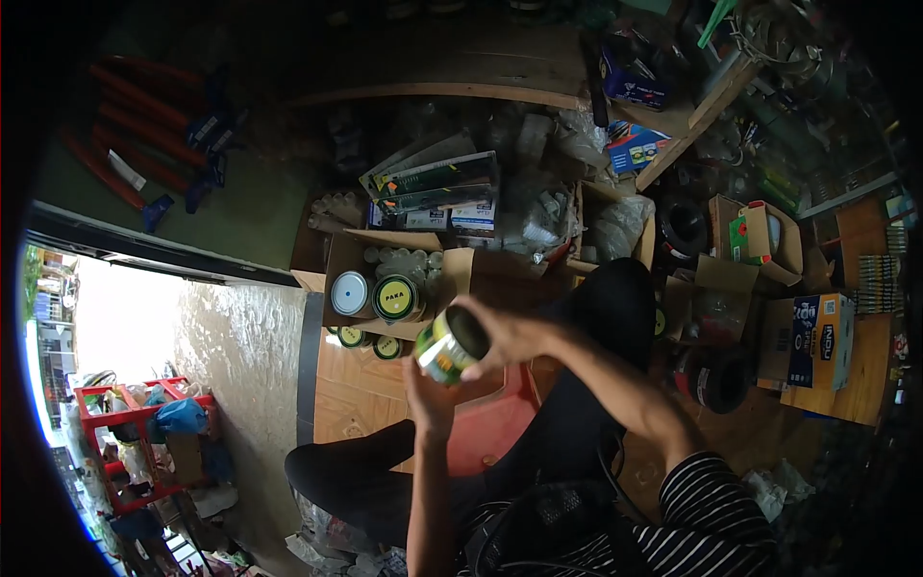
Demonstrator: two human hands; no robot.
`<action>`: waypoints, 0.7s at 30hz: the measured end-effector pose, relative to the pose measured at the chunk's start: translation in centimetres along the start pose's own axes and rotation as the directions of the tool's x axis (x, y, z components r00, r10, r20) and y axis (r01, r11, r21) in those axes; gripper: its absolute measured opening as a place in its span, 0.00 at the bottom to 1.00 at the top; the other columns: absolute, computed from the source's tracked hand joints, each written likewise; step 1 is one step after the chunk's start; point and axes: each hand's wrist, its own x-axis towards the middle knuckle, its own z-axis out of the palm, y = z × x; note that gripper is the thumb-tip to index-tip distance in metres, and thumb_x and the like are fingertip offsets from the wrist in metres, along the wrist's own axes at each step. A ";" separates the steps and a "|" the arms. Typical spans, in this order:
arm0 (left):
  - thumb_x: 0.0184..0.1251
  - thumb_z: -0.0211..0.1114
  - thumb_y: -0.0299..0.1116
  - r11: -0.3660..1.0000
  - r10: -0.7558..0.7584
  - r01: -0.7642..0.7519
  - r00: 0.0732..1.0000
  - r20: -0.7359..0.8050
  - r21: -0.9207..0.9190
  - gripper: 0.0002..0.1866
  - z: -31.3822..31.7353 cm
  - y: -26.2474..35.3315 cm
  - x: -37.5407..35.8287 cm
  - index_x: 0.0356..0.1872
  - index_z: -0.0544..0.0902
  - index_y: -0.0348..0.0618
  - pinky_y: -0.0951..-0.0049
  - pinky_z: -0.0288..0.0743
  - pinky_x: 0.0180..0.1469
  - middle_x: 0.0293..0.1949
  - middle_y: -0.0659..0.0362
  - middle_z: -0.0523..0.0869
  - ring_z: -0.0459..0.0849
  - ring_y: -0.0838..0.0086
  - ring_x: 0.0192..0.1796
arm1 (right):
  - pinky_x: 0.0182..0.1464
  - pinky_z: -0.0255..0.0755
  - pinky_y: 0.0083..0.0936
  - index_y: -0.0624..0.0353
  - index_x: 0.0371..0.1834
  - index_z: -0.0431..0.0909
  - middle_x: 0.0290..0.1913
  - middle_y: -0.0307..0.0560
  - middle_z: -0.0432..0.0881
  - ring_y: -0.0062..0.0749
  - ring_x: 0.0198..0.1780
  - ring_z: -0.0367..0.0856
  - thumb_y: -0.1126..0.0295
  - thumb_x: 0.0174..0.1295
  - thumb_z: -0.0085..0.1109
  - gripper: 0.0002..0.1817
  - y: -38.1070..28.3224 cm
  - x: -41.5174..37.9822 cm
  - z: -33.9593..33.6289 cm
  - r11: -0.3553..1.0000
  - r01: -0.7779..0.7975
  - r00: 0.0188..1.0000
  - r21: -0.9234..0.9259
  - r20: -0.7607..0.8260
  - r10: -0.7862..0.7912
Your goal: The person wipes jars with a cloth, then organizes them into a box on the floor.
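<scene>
L hand (430, 396) supports tilted can (444, 350) at its near side, R hand (505, 338) wraps the other; fingers part-curled round it, exact L grip blurred. Can's mid-air nr open carton (460, 274). For control: both hands snug, turn slowly, don't squeeze.

Two tins (396, 300) sit in the near side of the carton (459, 272), with jars (409, 260) behind them. Two more tins stand on the floor (356, 385) just before the carton. The held tin (445, 348) is between the left hand (433, 396) and right hand (508, 337) — before the carton, toward its right. A stool (490, 423) stands farther forward on that side. Packages (437, 183) lie behind the carton; a box (648, 245) with bags (620, 226) stands to its right — a rack (144, 415) well to its left.
</scene>
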 end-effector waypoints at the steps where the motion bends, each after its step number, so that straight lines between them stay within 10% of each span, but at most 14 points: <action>1: 0.82 0.54 0.49 0.899 0.112 -0.083 0.993 -0.043 0.429 0.23 -0.5 -3.0 0.2 0.65 0.75 0.43 0.57 0.80 0.56 0.57 0.55 0.85 0.85 0.62 0.55 | 0.72 0.69 0.35 0.63 0.76 0.55 0.62 0.62 0.75 0.48 0.68 0.74 0.49 0.45 0.84 0.61 -1.0 -0.3 -2.8 0.967 -0.084 0.996 -0.242 -0.038 0.078; 2: 0.82 0.55 0.47 0.907 -0.071 0.135 0.983 -0.170 0.398 0.22 -0.5 -4.5 0.0 0.63 0.77 0.41 0.57 0.79 0.57 0.55 0.51 0.86 0.86 0.57 0.57 | 0.71 0.70 0.37 0.64 0.77 0.54 0.64 0.66 0.75 0.49 0.67 0.76 0.50 0.43 0.84 0.62 0.3 -0.4 -5.2 0.929 -0.144 0.987 -0.341 -0.116 0.110; 5: 0.77 0.57 0.48 0.023 0.075 -0.064 0.995 0.062 0.998 0.21 0.7 -6.9 -2.7 0.37 0.83 0.38 0.57 0.79 0.51 0.37 0.43 0.89 0.88 0.49 0.43 | 0.68 0.74 0.43 0.64 0.79 0.54 0.75 0.74 0.65 0.62 0.69 0.76 0.42 0.37 0.82 0.68 0.3 -0.6 -12.5 0.595 -0.574 0.818 -0.562 -0.377 0.434; 15: 0.71 0.62 0.44 0.087 0.210 -0.037 0.978 0.018 0.996 0.16 1.6 -7.4 -2.2 0.29 0.82 0.41 0.57 0.79 0.45 0.32 0.49 0.87 0.88 0.53 0.38 | 0.79 0.60 0.43 0.58 0.86 0.43 0.84 0.68 0.46 0.58 0.81 0.58 0.45 0.37 0.82 0.74 14.9 1.2 -25.3 0.151 -0.896 0.415 -0.418 -0.666 0.620; 21: 0.66 0.65 0.42 0.090 0.183 -0.019 0.983 0.002 0.996 0.13 1.7 -7.4 -1.8 0.30 0.83 0.42 0.57 0.78 0.44 0.32 0.51 0.86 0.87 0.55 0.37 | 0.73 0.67 0.47 0.47 0.84 0.50 0.82 0.69 0.51 0.63 0.75 0.68 0.50 0.36 0.84 0.69 16.0 7.7 -22.7 0.281 -0.725 0.670 -0.628 -0.551 0.498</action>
